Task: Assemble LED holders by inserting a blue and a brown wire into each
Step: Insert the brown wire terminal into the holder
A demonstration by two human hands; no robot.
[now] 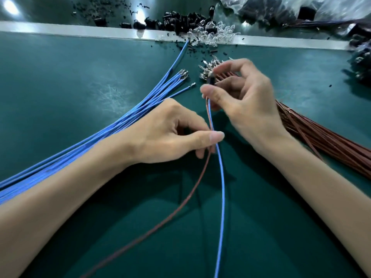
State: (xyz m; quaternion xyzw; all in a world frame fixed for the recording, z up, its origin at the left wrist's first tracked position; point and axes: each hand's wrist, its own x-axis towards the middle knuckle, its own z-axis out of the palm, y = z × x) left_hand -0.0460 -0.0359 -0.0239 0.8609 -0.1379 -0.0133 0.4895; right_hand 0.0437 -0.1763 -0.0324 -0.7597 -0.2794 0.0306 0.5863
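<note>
Left hand [170,133]: thumb and fingers [210,136] pinch one blue wire [222,187] and one brown wire [180,207] together, just above the green worktop [80,67]. Right hand [241,97]: fingers curled round a small black LED holder [210,79] at the wires' upper ends; I cannot tell if they are seated. Both wires trail toward me. Blue bundle [100,135] fans out left, brown bundle [331,141] lies right, passing behind my right wrist. Spare black holders [180,21] and clear LEDs [210,35] are heaped at the far edge.
</note>
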